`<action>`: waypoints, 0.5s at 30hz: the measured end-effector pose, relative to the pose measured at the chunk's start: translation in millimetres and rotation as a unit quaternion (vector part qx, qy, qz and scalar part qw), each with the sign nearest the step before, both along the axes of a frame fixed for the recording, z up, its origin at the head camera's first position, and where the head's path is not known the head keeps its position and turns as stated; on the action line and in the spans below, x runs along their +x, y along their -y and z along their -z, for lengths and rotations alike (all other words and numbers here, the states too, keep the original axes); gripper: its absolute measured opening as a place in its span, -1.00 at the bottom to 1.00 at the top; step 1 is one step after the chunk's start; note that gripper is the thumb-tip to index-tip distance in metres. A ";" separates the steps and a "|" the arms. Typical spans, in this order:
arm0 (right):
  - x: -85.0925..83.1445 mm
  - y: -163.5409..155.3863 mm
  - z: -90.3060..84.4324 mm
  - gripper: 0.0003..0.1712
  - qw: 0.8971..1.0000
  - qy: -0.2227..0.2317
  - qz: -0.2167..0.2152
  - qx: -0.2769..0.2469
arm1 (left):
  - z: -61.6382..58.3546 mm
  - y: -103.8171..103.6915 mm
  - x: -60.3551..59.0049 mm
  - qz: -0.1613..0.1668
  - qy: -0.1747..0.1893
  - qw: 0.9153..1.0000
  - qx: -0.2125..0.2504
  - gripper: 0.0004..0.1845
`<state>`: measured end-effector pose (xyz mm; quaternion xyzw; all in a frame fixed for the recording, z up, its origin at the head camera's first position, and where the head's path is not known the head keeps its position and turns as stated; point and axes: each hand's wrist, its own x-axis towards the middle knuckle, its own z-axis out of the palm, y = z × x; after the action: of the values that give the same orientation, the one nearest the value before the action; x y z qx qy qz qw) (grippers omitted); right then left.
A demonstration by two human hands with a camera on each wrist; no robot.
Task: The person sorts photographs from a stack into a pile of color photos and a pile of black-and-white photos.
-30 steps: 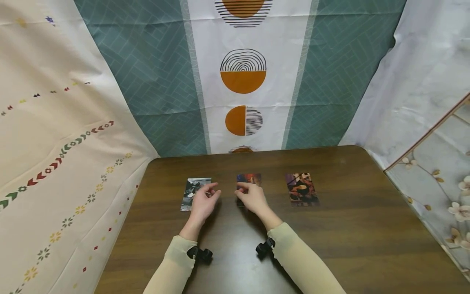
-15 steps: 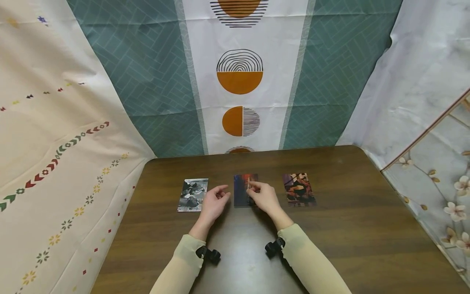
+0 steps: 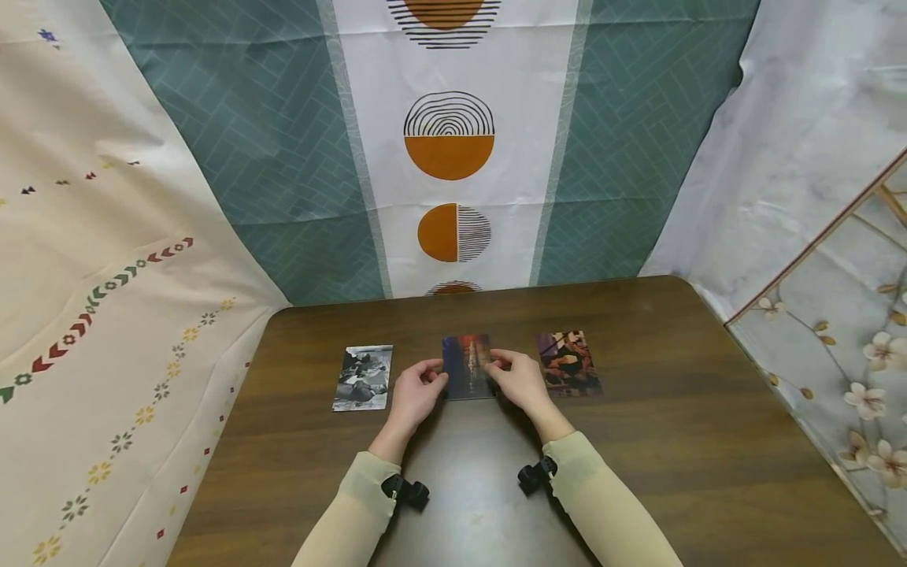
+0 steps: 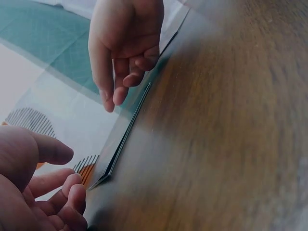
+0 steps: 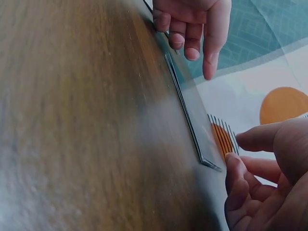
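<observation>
Three picture cards lie in a row on the brown wooden table [image 3: 638, 457]. The middle card [image 3: 468, 374] has a dark blue and red picture and sits between my hands. Seen edge-on in the left wrist view, this card [image 4: 126, 132] shows thin layered edges, like a few sheets stacked. My left hand [image 3: 415, 395] is at its left edge, fingers loosely bent, thumb and forefinger apart. My right hand [image 3: 523, 384] is at its right edge, fingertips right at the border. In the right wrist view a gap shows between that hand's thumb and forefinger [image 5: 257, 137].
A black-and-white picture card [image 3: 363, 379] lies left of my left hand. To the right of my right hand is a card with a dark red and orange picture [image 3: 569, 364]. Patterned cloth [image 3: 446, 173] hangs behind the table's far edge.
My left hand has moved right, off the black-and-white card, to the middle card's left edge. My right hand has moved right, from over the middle card to its right edge.
</observation>
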<state>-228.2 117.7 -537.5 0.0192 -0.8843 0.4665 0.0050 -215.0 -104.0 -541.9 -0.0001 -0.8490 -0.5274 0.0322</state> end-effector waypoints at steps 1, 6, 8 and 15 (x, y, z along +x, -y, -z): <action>0.2 -0.1 0.1 -0.52 1.000 0.000 0.000 0.002 | -0.5 -0.1 0.3 -0.001 0.001 1.000 -0.003 -0.67; 1.7 -0.6 -0.1 -0.53 1.000 0.002 0.002 0.009 | -1.1 -0.5 1.1 -0.007 0.006 1.000 -0.008 -0.65; 2.0 -1.0 -0.3 -0.53 1.000 0.001 0.003 0.013 | -0.8 -0.5 1.2 -0.010 0.008 1.000 -0.009 -0.65; 1.0 -2.7 3.1 -0.54 0.999 -0.002 0.006 0.039 | 1.3 -0.6 0.1 -0.016 0.012 0.999 -0.032 -0.66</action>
<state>-227.3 120.4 -540.6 0.0150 -0.9021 0.4311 0.0091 -214.8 -103.4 -543.2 0.0194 -0.8655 -0.4996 0.0303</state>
